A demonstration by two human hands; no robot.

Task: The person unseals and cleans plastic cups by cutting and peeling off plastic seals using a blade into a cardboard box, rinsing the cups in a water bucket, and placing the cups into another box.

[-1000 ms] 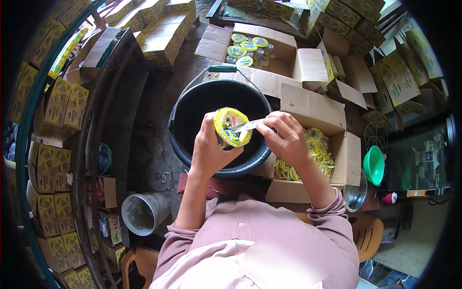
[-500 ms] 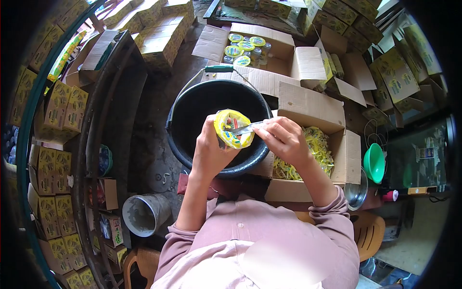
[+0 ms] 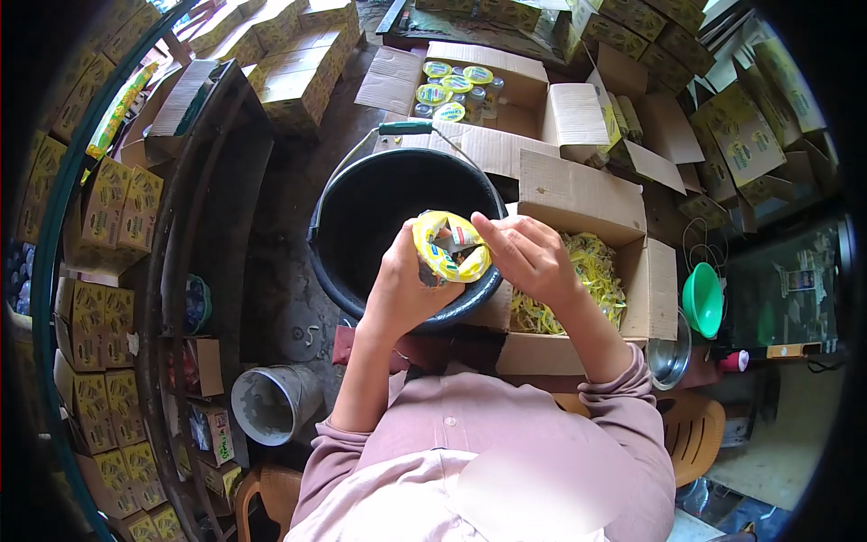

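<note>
My left hand [image 3: 404, 282] is wrapped round a clear plastic cup with a yellow printed film lid [image 3: 452, 271], tilted so its top faces me. The lid is cut open in the middle, and its edges bend inward round the dark hole. At the cup's right rim, my right hand [image 3: 533, 260] is closed with the index finger against the film. A knife, mostly hidden by the lid and fingers, shows a bit of grey blade [image 3: 448, 243] inside the opening. Both hands are over the near right side of a black bucket [image 3: 318, 237].
Right of the bucket, a cardboard box [image 3: 578, 185] holds yellow film strips [image 3: 582, 285]. Behind, another carton [image 3: 488, 140] contains several lidded cups [image 3: 456, 83]. A grey pail [image 3: 271, 404] stands at left, near a shelf of stacked boxes. A green bowl [image 3: 702, 300] sits at right.
The cup has shifted slightly right and down. The knife blade, which lay visible across the lid, is now mostly out of sight, and the lid's hole is wider.
</note>
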